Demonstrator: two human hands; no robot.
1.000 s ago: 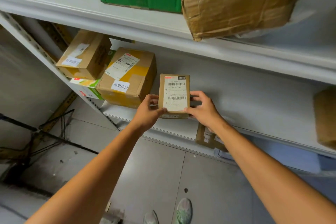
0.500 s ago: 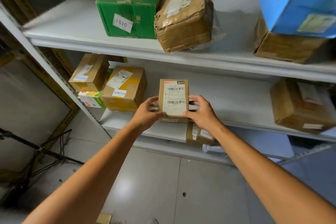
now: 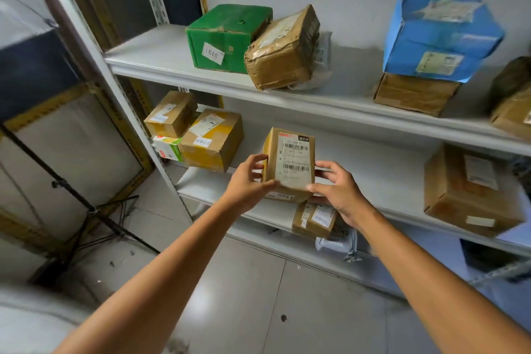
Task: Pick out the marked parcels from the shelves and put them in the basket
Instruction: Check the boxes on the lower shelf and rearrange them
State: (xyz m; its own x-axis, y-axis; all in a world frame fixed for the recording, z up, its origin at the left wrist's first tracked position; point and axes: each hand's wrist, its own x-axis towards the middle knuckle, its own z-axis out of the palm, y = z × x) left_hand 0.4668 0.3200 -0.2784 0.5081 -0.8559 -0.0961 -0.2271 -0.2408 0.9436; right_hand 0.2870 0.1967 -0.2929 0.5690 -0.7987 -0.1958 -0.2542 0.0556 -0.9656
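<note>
A small brown parcel point(image 3: 290, 162) with a white barcode label faces me in front of the middle shelf point(image 3: 382, 172). My left hand point(image 3: 248, 184) grips its left side and my right hand point(image 3: 334, 188) grips its right side. The parcel stands upright, held between both hands just off the shelf's front edge. A small tag with digits shows on its bottom face. No basket is in view.
Top shelf: a green box point(image 3: 227, 37), a crumpled brown box point(image 3: 284, 49), a blue box point(image 3: 439, 34) on a brown one. Middle shelf: taped boxes at left point(image 3: 212, 138), a brown box at right point(image 3: 471, 192). Lower shelf: a small parcel point(image 3: 314, 220). A tripod point(image 3: 86, 210) stands left.
My view has tilted up and back, bringing the top shelf and its boxes fully into sight. Both hands kept their hold on the small parcel, which tilted slightly.
</note>
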